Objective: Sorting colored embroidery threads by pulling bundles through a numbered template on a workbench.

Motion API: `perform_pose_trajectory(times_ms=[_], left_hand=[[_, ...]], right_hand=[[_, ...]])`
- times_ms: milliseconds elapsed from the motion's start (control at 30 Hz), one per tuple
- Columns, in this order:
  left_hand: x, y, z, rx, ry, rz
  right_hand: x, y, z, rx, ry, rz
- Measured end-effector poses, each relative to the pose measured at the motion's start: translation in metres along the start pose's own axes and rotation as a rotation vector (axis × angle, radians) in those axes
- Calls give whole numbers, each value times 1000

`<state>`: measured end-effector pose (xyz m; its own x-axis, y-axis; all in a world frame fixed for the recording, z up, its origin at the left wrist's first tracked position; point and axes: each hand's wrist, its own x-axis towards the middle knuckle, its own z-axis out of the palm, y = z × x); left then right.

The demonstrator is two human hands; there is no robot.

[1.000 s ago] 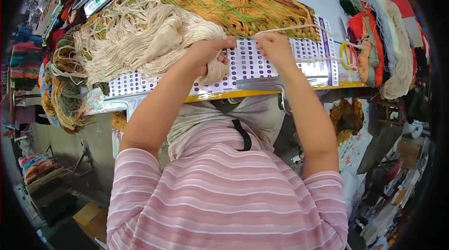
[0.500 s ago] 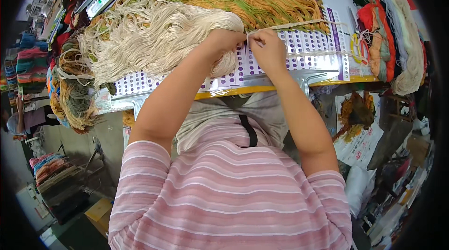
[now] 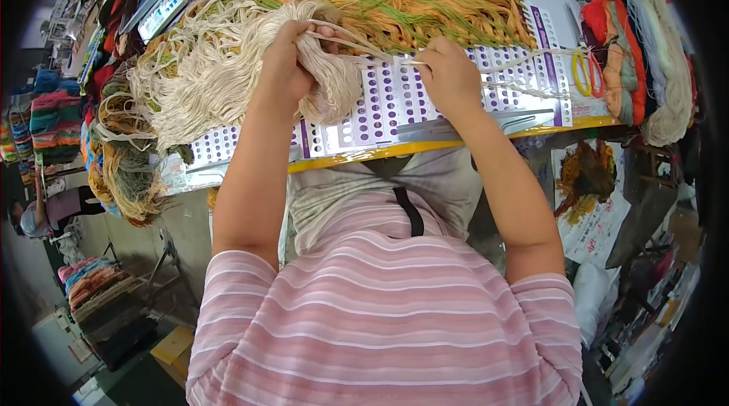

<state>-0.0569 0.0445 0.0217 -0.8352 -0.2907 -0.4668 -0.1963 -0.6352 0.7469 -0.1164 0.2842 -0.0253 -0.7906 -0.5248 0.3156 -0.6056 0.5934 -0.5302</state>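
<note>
A thick hank of cream yarn (image 3: 205, 83) lies across the left half of the table. My left hand (image 3: 288, 64) is closed around its right end, with loops bulging past the fingers. Thin cream strands stretch from there to my right hand (image 3: 453, 80), whose thumb and index finger pinch them. To the right of that hand, more loose cream strands (image 3: 524, 61) trail over the table. Orange yarn mixed with green (image 3: 425, 0) spreads out beyond both hands. Beneath the hands is a white sheet with rows of purple dots (image 3: 380, 114).
A digital scale (image 3: 163, 7) stands at the far left. Yellow-handled scissors (image 3: 581, 74) and coloured yarn hanks (image 3: 619, 64) lie on the right. Dark and tan hanks (image 3: 125, 171) hang over the left edge. A metal bracket (image 3: 437, 130) sits by the yellow front edge (image 3: 372, 154).
My left hand has moved left and now grips the cream hank's end. My right hand has shifted slightly right, so the hands are farther apart with strands drawn between them.
</note>
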Motion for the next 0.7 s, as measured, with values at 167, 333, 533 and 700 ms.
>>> perform_pose_trajectory(times_ms=[167,333,533,700], left_hand=[[-14,-18,23,-102,-355,-141],[-9,-57,48,663,-415,-105],[-21,-5,5,664,0,169],[-19,108,-57,434,255,523]], right_hand=[[7,-4,-2,26,155,-143],[10,-3,1,139,184,-198],[2,12,15,28,34,-131],[2,13,15,-38,20,-90]])
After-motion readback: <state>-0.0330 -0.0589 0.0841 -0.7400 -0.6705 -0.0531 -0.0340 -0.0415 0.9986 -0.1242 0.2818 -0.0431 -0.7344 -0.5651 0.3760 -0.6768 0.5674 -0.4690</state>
